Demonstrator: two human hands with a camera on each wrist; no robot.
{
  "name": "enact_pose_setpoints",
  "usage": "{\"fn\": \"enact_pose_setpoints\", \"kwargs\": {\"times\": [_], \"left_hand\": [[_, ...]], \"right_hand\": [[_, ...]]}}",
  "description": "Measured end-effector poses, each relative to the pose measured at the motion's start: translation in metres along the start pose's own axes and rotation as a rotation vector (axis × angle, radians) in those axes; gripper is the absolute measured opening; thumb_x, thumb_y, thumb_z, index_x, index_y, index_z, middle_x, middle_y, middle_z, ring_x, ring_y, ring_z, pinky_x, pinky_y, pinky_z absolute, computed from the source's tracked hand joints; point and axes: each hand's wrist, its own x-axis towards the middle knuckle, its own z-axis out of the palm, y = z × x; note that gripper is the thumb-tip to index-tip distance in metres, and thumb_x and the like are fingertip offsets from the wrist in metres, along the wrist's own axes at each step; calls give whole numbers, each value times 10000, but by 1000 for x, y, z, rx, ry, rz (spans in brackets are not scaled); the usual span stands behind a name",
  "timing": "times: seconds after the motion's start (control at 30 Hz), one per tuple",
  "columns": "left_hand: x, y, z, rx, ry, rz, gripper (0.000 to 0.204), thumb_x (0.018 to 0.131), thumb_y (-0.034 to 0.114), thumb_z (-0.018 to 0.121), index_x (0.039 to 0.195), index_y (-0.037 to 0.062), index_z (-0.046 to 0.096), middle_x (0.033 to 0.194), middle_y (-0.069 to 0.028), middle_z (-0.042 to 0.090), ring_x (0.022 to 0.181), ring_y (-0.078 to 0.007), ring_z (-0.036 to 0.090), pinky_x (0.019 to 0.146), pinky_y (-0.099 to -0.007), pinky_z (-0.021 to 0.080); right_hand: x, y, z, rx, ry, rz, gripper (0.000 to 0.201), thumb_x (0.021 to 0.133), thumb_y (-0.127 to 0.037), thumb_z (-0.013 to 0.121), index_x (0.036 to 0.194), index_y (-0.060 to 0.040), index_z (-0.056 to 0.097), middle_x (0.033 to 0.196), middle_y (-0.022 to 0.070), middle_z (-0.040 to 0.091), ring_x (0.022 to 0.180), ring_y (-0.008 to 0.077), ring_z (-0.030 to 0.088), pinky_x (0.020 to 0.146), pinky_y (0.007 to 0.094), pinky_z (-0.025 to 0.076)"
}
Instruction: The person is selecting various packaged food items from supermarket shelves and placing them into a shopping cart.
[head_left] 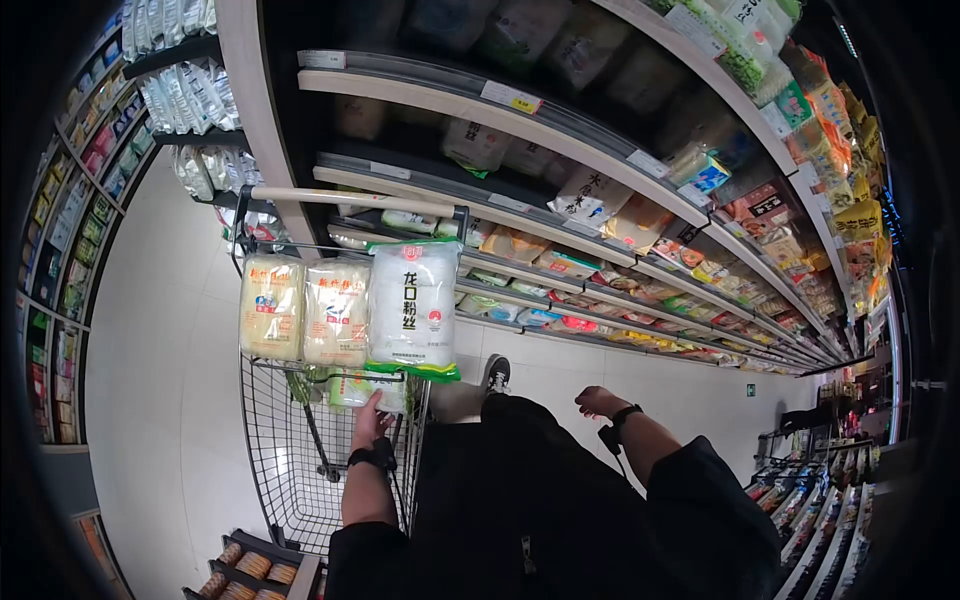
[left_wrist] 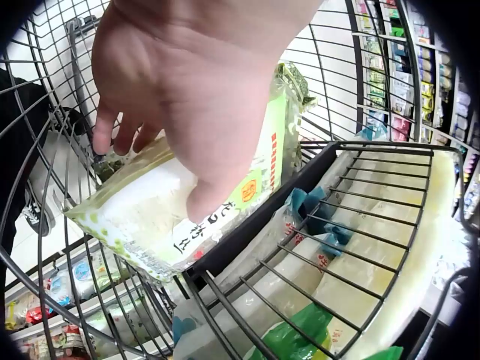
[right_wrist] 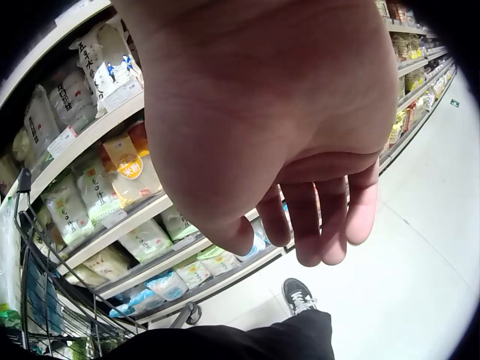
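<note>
My left hand (head_left: pixel 371 425) reaches into the shopping cart (head_left: pixel 262 440) and holds a green-and-white packet of vermicelli (left_wrist: pixel 150 217). Its thumb lies across the printed face, while the other fingers are at the packet's far edge, partly hidden. Three more noodle packets stand upright in the cart's upper rack: a yellowish one (head_left: pixel 271 308), a second pale one (head_left: pixel 336 315) and a large white vermicelli packet (head_left: pixel 412 305) with green edges. My right hand (head_left: pixel 598 402) hangs in the air beside my body, fingers loosely bent, holding nothing.
Long shelves (head_left: pixel 420 85) of bagged noodles run along the aisle ahead and to the right. The cart's handle (head_left: pixel 350 198) lies on its shelf side. Another shelf (head_left: pixel 60 330) stands at the far left, and a rack of round goods (head_left: pixel 255 565) at the lower left.
</note>
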Motion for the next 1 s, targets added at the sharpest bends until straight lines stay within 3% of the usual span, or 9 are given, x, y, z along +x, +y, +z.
{"fn": "enact_pose_setpoints", "kwargs": {"times": [0.17,0.27,0.4,0.5,0.53,0.7,0.8,0.9,1.0], "left_hand": [[7,3,8,186,28,-2,782,908,349,769,1479,192,259,1259,-73,608,1019,-259,657,739,-390,576],[24,-29,16,-167,122,334,685,916,246,766,1452,132,356,1294,-90,605,1050,-271,665,778,-409,602],[9,-21,10,-405,43,82,493,903,283,771,1324,126,568,1259,-66,631,1065,-230,650,870,-407,552],[11,-34,3,-385,-50,23,544,887,296,779,1365,177,547,1289,-46,631,1150,-230,599,961,-451,511],[12,-39,8,-369,-46,51,531,883,281,788,1343,153,555,1239,-55,655,1080,-214,643,872,-408,542],[20,-46,19,-253,-78,99,571,855,227,807,1327,51,536,1125,-109,700,900,-237,731,675,-340,600],[-25,-38,33,-390,13,213,605,846,193,798,1346,25,502,1158,-136,684,959,-264,724,738,-383,621],[-30,-69,-12,-492,-91,248,625,841,156,783,1362,4,474,1190,-166,664,998,-281,713,795,-410,627],[-45,-100,-52,-543,-15,242,677,853,166,770,1414,11,424,1233,-159,646,1025,-319,703,815,-442,629]], "right_hand": [[-5,23,0,-103,-10,105,331,943,-343,606,973,-24,692,805,54,693,661,155,652,585,325,543],[-11,31,-11,-194,-50,122,326,943,-360,614,933,-43,687,792,36,687,657,147,645,577,327,532],[-21,6,-34,-226,-26,76,302,948,-362,617,950,-68,688,794,11,684,636,130,627,546,307,503],[-4,9,-57,-217,-29,95,281,954,-323,601,995,-53,664,774,17,666,621,131,615,525,307,498],[-12,2,-59,-224,17,56,307,990,-273,546,823,-36,648,683,17,624,561,135,595,530,316,527],[-25,-10,-82,-311,23,20,262,970,-302,583,1011,-49,638,799,23,660,637,123,628,556,312,536],[-19,-14,-95,-281,-6,-13,301,955,-312,615,1054,-31,653,809,34,665,680,139,643,566,319,533],[9,-11,-103,-223,-76,-58,288,949,-305,616,1038,-33,654,794,37,655,666,143,632,557,314,522],[9,-35,-96,-291,-64,-74,298,944,-308,618,1061,-35,642,811,45,652,667,144,621,546,313,511]]}}
